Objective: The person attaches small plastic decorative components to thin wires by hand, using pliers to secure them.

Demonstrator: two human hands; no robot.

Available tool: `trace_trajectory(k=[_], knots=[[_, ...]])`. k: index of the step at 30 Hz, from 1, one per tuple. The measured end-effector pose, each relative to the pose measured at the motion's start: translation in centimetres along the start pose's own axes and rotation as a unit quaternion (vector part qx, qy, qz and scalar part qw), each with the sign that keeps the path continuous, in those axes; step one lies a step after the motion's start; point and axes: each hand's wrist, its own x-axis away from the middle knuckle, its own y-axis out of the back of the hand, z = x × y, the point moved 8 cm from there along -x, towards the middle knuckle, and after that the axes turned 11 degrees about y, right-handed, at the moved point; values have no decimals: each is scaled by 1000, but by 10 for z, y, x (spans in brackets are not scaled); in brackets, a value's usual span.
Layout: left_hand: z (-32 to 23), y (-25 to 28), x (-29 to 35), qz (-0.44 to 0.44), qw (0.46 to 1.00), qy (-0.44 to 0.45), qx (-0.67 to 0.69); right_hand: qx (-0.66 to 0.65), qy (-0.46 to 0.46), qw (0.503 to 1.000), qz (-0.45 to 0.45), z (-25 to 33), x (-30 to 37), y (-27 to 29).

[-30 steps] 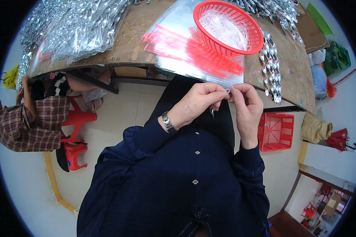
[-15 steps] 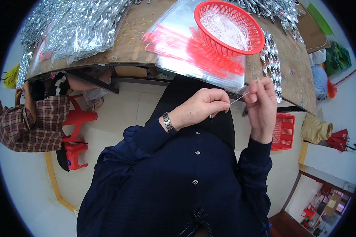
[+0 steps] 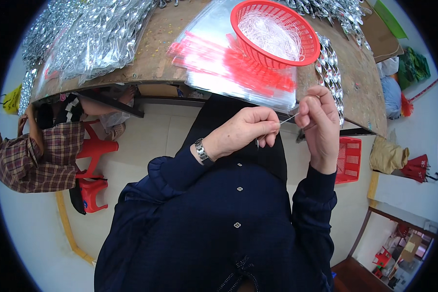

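A thin whitish string runs taut between my two hands, in front of the table's near edge. My left hand, with a metal watch on its wrist, is closed in a pinch on one part of the string; a small shiny tip shows below its fingers, too small to name. My right hand is raised a little higher, its thumb and fingers closed around the other part. Beyond them on the table stands a red plastic basket holding a tangle of white strings.
Clear plastic bags with red strips lie under the basket. Silver twisted ornaments are heaped at the left, and a strand of silver twists hangs over the edge at right. A person in a plaid garment sits at left near a red stool.
The stretch of string showing between my hands has become shorter. My right hand's fingers have shifted their hold, with the index finger now bent above. The view has moved slightly.
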Motion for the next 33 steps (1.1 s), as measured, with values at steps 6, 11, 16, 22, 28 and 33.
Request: trace_trajectory(k=[6, 11, 16, 22, 28, 33], knots=[[-5, -8, -1, 18, 1000, -6, -22, 32, 3, 999, -1, 5, 0, -11], [-11, -6, 3, 1, 998, -33, -52, 73, 13, 997, -4, 3, -7, 6], [-17, 14, 13, -29, 997, -69, -28, 87, 79, 992, -39, 24, -27, 55], [-17, 24, 11, -35, 997, -68, 15, 134, 53, 989, -10, 29, -26, 57], [-18, 21, 5, -34, 998, -54, 10, 387, 35, 913, 125, 20, -4, -5], [-16, 17, 3, -29, 998, -45, 12, 506, 147, 825, 203, 31, -2, -35]])
